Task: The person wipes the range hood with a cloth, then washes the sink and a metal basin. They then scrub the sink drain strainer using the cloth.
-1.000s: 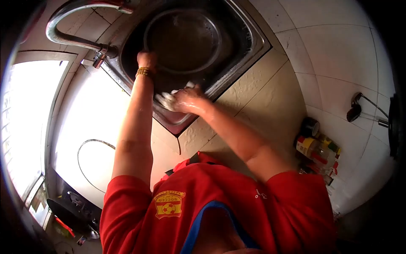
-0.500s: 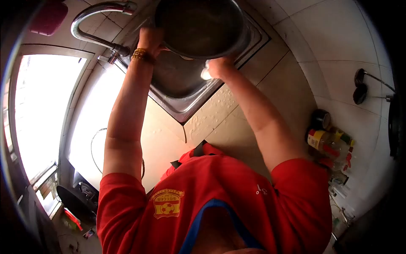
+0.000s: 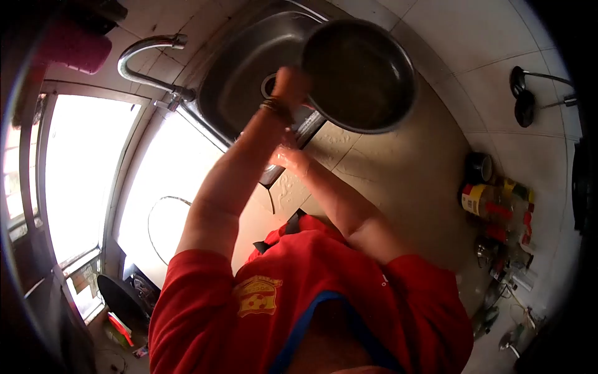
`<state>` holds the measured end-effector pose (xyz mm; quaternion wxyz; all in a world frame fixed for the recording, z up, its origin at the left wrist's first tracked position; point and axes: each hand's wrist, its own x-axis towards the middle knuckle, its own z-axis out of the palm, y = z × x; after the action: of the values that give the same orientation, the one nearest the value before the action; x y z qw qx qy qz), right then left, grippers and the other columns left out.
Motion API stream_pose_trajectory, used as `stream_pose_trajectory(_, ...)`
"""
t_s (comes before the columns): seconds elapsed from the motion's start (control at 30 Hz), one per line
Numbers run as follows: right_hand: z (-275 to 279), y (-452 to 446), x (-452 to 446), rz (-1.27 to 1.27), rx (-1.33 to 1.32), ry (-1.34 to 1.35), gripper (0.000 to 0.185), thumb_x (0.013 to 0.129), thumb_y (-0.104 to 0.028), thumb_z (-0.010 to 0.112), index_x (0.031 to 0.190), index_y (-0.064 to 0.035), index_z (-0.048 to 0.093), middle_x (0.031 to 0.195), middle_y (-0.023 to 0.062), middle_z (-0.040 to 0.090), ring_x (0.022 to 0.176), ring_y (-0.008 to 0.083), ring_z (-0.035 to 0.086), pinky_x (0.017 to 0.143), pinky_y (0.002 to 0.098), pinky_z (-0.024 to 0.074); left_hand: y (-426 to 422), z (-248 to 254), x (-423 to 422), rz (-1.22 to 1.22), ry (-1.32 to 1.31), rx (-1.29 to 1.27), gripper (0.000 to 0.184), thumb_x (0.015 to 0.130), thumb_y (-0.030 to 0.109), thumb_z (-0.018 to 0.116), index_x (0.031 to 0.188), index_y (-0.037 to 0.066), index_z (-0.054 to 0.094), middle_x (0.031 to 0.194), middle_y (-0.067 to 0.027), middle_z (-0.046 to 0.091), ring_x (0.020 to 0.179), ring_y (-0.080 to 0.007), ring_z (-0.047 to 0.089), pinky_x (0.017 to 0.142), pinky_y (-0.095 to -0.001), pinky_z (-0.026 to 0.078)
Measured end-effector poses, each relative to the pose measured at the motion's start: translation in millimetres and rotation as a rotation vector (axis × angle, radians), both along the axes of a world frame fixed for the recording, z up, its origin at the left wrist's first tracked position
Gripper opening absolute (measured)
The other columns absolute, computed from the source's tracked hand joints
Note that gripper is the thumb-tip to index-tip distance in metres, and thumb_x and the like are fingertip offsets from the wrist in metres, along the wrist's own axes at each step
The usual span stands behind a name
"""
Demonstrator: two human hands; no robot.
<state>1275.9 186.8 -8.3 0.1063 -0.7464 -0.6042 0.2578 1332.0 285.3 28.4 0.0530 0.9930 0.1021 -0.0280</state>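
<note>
A dark, round, deep pan [image 3: 361, 75] is over the sink's right edge and the counter, its inside turned up toward me. My left hand [image 3: 291, 87] is closed at the pan's left rim, and a bracelet circles that wrist. Below it, my right hand [image 3: 284, 154] is over the front edge of the metal sink [image 3: 230, 87], wet and partly covered by my left forearm. Its fingers are mostly hidden, so I cannot make out anything in them. The sink's drain [image 3: 268, 85] shows just left of my left hand.
A curved faucet [image 3: 146, 47] rises at the sink's left corner. Water drops lie on the tiled counter [image 3: 380, 162]. Bottles [image 3: 492, 202] and a dark cup [image 3: 478, 167] stand along the right wall, where ladles [image 3: 522, 93] hang. A bright window [image 3: 87, 174] is at left.
The pan has moved right, from above the sink to its right edge, with my left hand at its rim. My right hand has come away from the pan, left and toward me.
</note>
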Motion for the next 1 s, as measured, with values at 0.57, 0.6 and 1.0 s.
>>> stream_pose_trajectory(0.57, -5, 9, -4, 0.034, -0.120, 0.054, 0.049, 0.083, -0.049, 0.051, 0.099, -0.0032, 0.059, 0.107, 0.0180, 0.055, 0.107, 0.0334, 0.047, 0.090, 0.0462, 0.0356, -79, 2, 12, 0.540, -0.188, -1.095, 0.038, 0.083, 0.019, 0.057, 0.115, 0.001, 0.047, 0.106, -0.0184, 0.058, 0.098, -0.0317, 0.058, 0.075, -0.0383, 0.053)
stream_pose_trajectory(0.6, -15, 16, -6, 0.051, -0.126, 0.056, 0.049, 0.083, -0.049, 0.051, 0.099, -0.0032, 0.059, 0.107, 0.0180, 0.055, 0.107, 0.0334, 0.047, 0.090, 0.0462, 0.0356, -75, 10, -3, 0.502, -0.379, -0.857, 0.039, 0.083, 0.019, 0.058, 0.117, 0.002, 0.048, 0.108, -0.0179, 0.057, 0.103, -0.0311, 0.055, 0.082, -0.0367, 0.050)
stream_pose_trajectory(1.0, -110, 195, -57, 0.405, 0.765, -1.268, 0.034, 0.081, -0.020, 0.046, 0.100, 0.0032, 0.061, 0.104, 0.0218, 0.058, 0.095, 0.0361, 0.053, 0.070, 0.0530, 0.0469, 2, -4, -278, 1.107, -0.736, -0.343, 0.028, 0.082, -0.007, 0.046, 0.108, 0.003, 0.053, 0.101, -0.0113, 0.061, 0.094, -0.0215, 0.060, 0.076, -0.0312, 0.049)
